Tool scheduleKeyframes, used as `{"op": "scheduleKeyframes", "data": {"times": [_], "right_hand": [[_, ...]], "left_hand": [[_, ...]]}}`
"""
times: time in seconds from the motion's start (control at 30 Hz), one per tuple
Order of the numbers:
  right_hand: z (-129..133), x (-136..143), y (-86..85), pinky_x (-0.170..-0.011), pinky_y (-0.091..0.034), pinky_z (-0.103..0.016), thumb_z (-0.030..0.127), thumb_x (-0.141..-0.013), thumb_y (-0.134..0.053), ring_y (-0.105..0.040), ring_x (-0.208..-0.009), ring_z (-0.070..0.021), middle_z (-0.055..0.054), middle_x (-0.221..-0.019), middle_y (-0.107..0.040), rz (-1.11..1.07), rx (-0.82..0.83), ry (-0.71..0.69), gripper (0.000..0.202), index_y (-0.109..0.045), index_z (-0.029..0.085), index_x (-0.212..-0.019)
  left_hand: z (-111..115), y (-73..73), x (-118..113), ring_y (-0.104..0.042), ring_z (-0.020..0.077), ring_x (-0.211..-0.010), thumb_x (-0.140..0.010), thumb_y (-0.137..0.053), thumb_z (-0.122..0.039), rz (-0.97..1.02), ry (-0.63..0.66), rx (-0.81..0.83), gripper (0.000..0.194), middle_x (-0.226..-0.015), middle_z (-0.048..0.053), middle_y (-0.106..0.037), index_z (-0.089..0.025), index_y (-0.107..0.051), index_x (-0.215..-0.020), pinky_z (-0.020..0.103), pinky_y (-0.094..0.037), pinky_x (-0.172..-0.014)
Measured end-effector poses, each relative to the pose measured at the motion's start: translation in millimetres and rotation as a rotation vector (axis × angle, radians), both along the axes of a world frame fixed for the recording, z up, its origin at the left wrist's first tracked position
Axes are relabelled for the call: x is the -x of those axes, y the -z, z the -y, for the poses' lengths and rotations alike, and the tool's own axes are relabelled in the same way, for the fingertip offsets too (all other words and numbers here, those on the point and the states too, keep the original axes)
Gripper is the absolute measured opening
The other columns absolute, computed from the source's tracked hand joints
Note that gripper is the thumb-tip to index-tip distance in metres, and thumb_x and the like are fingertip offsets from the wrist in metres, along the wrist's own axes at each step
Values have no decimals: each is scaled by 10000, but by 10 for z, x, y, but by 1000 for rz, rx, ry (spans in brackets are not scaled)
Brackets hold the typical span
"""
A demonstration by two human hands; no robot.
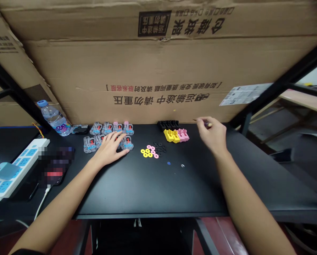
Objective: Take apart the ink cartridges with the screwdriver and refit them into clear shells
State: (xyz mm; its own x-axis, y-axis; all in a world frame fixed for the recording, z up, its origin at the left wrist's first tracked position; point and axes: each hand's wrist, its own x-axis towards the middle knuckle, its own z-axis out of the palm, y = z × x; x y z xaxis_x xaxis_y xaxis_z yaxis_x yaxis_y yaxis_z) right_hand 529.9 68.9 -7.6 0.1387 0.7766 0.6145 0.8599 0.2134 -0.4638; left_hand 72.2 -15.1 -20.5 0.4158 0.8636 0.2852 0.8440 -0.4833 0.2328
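My left hand [111, 150] lies with fingers spread over the front row of small clear plastic units [89, 144] with red and blue parts inside, hiding some of them. A back row of similar units [107, 128], some with pink tops, sits behind its fingertips. My right hand [212, 134] is raised at the right, fingers closed on a thin pointed stick [194, 119]; its exact kind is unclear. Left of that hand stand yellow clips [171, 136], pink clips [183, 135] and black clips [168, 125]. Yellow rings [147, 153], pink rings [153, 151] and black rings [160, 147] lie between the hands.
A blue scrap [168, 163] and a small white piece [182, 165] lie on the black table [148, 191]. At left are a water bottle [54, 118], a power strip [20, 166] and a phone [60, 166] with its cable. Cardboard [153, 63] walls the back.
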Motion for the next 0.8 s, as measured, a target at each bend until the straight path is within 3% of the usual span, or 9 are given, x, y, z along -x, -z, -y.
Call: {"op": "scheduleKeyframes", "data": {"times": [0.13,0.37,0.8], "right_hand": [[-79,-173,116,-838,-570,-420,307,-879,-633,-723,-912,-310,-146,-1002,-784,112,191,114,251,-808,223,-1038],[-138,-237,226,-789,-572,-411,294,-862,-667,-748,-999,-333,-126,-1119,-801,228,573,157,404,-809,247,-1238],[-153,-199,246,-793,-575,-402,353,-884,-638,-757,-997,-325,-124,-1110,-816,257,578,106,393,-832,243,-1208]], "left_hand": [[-25,37,29,-418,368,-1515,-1060,-555,-578,8,52,6,613,-1636,124,-490,-300,-469,-1600,618,-381,-1229],[-27,39,19,-379,363,-1543,-1068,-561,-546,7,81,6,620,-1660,128,-468,-262,-457,-1608,599,-381,-1247],[16,-24,-25,-502,318,-1469,-1082,-554,-433,8,183,-32,415,-1596,102,-558,-260,-613,-1454,569,-378,-1255]]}}
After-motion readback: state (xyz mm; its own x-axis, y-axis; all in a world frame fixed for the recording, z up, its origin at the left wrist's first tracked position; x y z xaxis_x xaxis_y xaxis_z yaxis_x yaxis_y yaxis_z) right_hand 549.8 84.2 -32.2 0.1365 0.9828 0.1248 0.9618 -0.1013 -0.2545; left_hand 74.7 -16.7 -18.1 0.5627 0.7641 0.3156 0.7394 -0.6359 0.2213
